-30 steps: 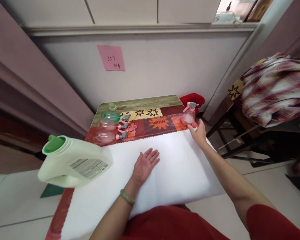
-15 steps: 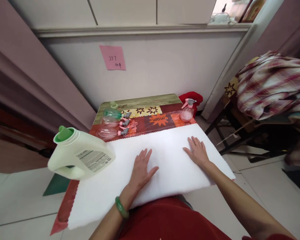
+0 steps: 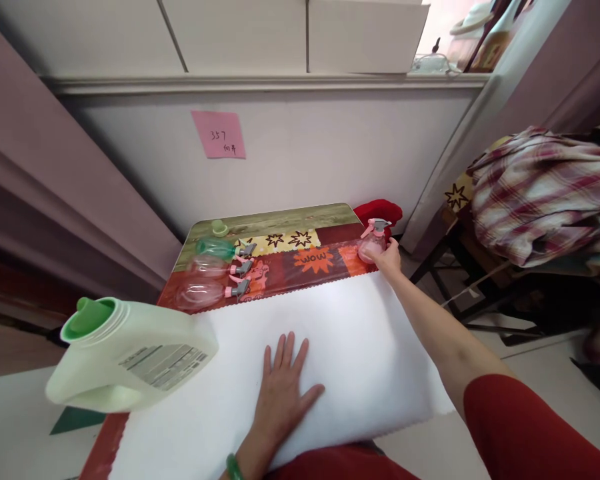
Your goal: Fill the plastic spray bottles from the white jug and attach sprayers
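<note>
— Which containers are seen?
— A white jug [image 3: 130,353], green-capped and with its contents hidden, at eight o'clock. Three spray bottles [image 3: 205,267] are laid flat at eleven. A pink spray bottle [image 3: 371,245], upright at one o'clock, is clasped by the right hand [image 3: 389,259].
— And the surface?
— A white sheet [image 3: 360,333] is pressed by the left hand [image 3: 283,393], spread flat. A pink note [image 3: 219,134] is stuck on the wall.

Jug [image 3: 130,353] left of sheet [image 3: 355,347], spray bottles [image 3: 215,270] behind it
</note>
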The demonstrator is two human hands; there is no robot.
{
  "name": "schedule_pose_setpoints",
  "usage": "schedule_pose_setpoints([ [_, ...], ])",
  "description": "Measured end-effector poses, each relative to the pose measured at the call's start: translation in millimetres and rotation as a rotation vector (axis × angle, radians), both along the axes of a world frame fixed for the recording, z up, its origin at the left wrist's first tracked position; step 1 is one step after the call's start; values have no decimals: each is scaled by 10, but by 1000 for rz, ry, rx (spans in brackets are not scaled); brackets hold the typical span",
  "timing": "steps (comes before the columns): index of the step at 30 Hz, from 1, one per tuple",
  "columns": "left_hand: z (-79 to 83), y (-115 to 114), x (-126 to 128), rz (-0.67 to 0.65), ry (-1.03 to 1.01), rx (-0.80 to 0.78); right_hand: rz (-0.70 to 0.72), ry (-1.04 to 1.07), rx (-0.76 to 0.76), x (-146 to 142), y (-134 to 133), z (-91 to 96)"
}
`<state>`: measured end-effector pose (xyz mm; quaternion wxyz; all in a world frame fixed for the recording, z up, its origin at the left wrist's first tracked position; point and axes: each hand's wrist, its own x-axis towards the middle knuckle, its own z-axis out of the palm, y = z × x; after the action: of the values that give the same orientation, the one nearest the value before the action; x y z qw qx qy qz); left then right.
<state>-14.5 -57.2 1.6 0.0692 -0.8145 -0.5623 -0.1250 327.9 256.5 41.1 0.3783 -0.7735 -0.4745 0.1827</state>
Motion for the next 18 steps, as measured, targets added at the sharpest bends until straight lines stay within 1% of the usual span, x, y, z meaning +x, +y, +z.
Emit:
schedule_pose_setpoints([
  [3, 14, 4, -2, -1, 10, 23, 3, -13, -23, -67, 81, -19],
  [6, 35, 6, -6, -3, -3, 25, -3, -47, -69, -95, 78, 0],
  [8, 44, 7, -14, -7, 0, 24, -15, -72, -63, -111, 47, 45],
  [13, 44, 9, -26, -6, 42, 18, 45, -102, -4, -227, -139, 172],
  [15, 48, 12, -21, -5, 39, 17, 78, -116, -16, -300, -242, 177],
  [18, 63, 14, -11, -8, 23, 16, 119, -127, -55, -392, -369, 126],
])
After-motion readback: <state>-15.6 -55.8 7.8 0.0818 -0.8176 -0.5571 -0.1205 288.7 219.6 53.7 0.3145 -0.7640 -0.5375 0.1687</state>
